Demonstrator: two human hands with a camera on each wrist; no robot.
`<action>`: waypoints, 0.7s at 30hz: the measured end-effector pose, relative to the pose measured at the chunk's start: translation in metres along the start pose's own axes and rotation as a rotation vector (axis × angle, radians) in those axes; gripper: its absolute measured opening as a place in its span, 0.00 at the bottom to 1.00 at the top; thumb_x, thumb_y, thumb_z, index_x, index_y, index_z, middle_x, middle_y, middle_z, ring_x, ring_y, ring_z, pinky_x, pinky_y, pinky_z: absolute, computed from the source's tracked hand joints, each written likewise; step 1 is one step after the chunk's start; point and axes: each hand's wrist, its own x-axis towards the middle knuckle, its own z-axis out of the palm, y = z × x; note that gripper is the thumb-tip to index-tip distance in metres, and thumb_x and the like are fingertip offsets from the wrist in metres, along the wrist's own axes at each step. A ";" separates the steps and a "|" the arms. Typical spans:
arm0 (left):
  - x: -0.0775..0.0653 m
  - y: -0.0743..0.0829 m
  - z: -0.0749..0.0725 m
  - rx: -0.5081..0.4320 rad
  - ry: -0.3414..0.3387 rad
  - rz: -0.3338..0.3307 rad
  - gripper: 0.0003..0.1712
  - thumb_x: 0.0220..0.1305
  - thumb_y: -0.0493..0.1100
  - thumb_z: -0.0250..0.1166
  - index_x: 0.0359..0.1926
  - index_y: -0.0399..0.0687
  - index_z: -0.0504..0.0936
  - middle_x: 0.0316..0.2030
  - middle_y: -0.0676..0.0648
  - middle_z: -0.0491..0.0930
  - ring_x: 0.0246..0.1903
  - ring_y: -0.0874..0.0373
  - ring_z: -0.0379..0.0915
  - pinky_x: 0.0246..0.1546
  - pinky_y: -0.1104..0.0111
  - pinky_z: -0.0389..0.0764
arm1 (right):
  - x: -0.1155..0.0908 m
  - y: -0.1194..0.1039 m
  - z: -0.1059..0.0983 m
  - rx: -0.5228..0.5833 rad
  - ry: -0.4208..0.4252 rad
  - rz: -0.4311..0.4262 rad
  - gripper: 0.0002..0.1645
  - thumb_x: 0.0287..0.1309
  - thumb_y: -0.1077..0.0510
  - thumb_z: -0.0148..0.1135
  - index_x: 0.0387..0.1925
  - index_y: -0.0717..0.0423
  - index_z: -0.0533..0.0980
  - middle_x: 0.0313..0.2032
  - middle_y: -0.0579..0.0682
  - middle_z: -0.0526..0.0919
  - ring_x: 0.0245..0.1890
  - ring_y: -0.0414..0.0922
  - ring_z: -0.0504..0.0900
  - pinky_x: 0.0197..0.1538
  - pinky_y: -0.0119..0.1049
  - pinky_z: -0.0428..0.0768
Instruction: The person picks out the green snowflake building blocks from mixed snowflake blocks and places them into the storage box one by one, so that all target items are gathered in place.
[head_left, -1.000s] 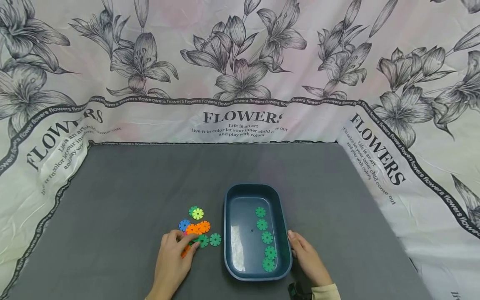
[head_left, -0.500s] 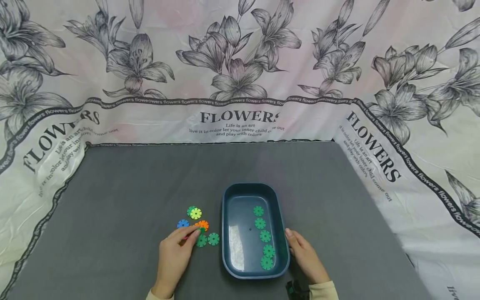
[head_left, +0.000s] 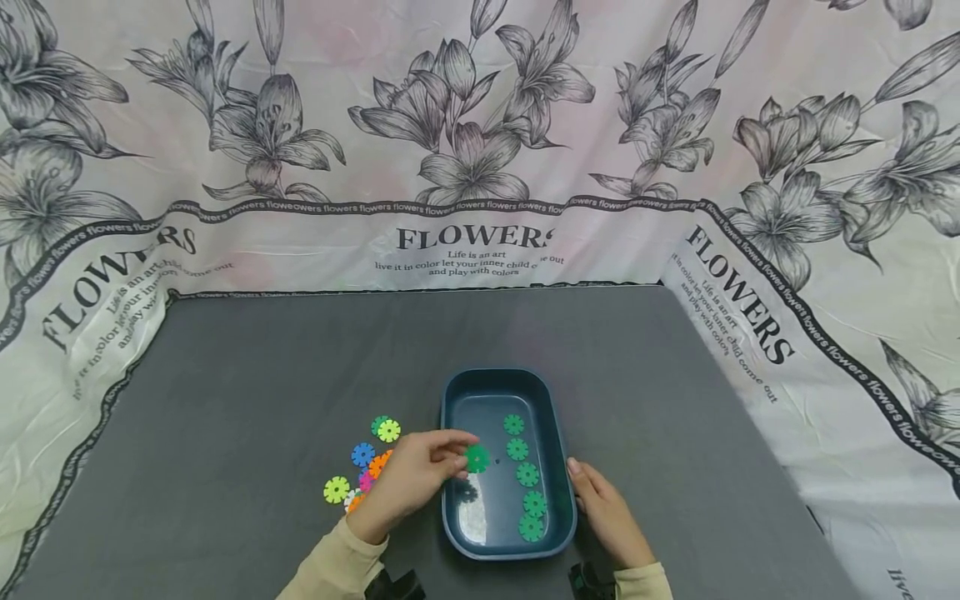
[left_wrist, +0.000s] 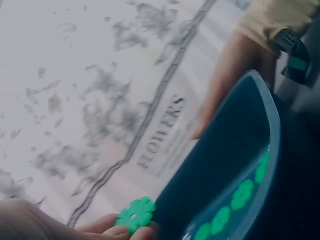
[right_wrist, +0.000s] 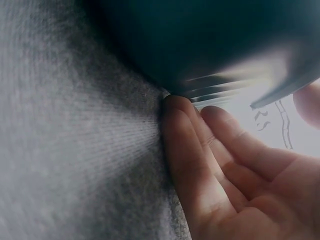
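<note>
My left hand (head_left: 416, 473) is over the left side of the blue tray (head_left: 510, 548), pinching a green notched plastic disc (head_left: 477, 458) between thumb and fingers. In the left wrist view the same green disc (left_wrist: 136, 215) stands out from the fingertips. Several green discs (head_left: 528, 474) lie in a row along the tray's right side. My right hand (head_left: 611, 517) is at the tray's right wall; in the right wrist view its nearly straight fingers (right_wrist: 187, 155) rest by the tray's base, with the thumb near the rim.
Left of the tray lies a loose group of notched discs, among them a blue disc (head_left: 363, 454), a yellow-green disc (head_left: 337, 489) and an orange disc (head_left: 378, 465). My left forearm hides part of it. A flower-printed cloth (head_left: 480, 246) borders the grey table (head_left: 247, 375).
My left hand has picked a green disc from the group and carried it right, over the tray. A yellow-green disc shows where the hand was. The right hand stays at the tray.
</note>
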 end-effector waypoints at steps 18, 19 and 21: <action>0.036 0.001 0.051 0.429 -0.455 0.013 0.14 0.50 0.22 0.60 0.34 0.37 0.87 0.12 0.53 0.74 0.11 0.69 0.66 0.17 0.79 0.66 | 0.001 0.002 -0.001 -0.008 0.011 0.012 0.33 0.69 0.38 0.46 0.54 0.63 0.75 0.50 0.60 0.80 0.51 0.50 0.80 0.54 0.48 0.78; 0.036 0.000 0.052 0.449 -0.478 0.023 0.14 0.50 0.22 0.60 0.34 0.37 0.87 0.12 0.55 0.72 0.11 0.70 0.64 0.16 0.79 0.65 | 0.002 0.002 -0.001 -0.003 0.012 0.015 0.33 0.69 0.38 0.46 0.54 0.62 0.75 0.50 0.59 0.80 0.51 0.50 0.80 0.54 0.48 0.78; 0.036 0.000 0.054 0.462 -0.515 0.026 0.14 0.49 0.22 0.61 0.32 0.38 0.87 0.11 0.55 0.72 0.11 0.71 0.63 0.15 0.80 0.64 | 0.002 0.002 -0.001 -0.001 0.011 0.012 0.33 0.69 0.38 0.46 0.54 0.63 0.75 0.50 0.60 0.81 0.50 0.50 0.80 0.53 0.48 0.78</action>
